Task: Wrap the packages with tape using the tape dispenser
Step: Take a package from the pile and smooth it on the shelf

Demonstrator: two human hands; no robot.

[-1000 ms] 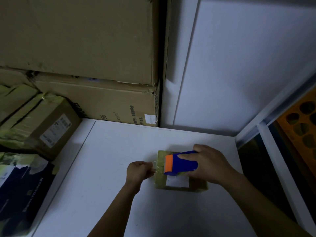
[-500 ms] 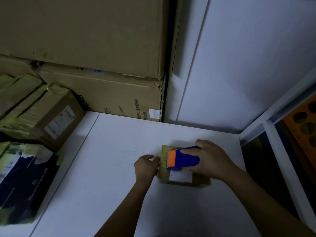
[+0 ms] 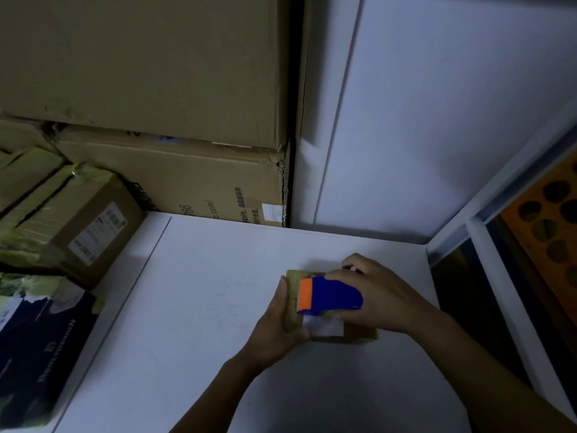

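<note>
Taping a small package (image 3: 359, 334) on the tabletop (image 3: 203, 292).
The right hand (image 3: 377, 295) grips the tape dispenser (image 3: 331, 296) atop it; the left hand (image 3: 278, 323) apparently clasps its left edge.

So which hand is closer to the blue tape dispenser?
Right. The right hand grips the tape dispenser on top of the package; the left hand holds the package's left edge, beside the dispenser's orange end.
</note>
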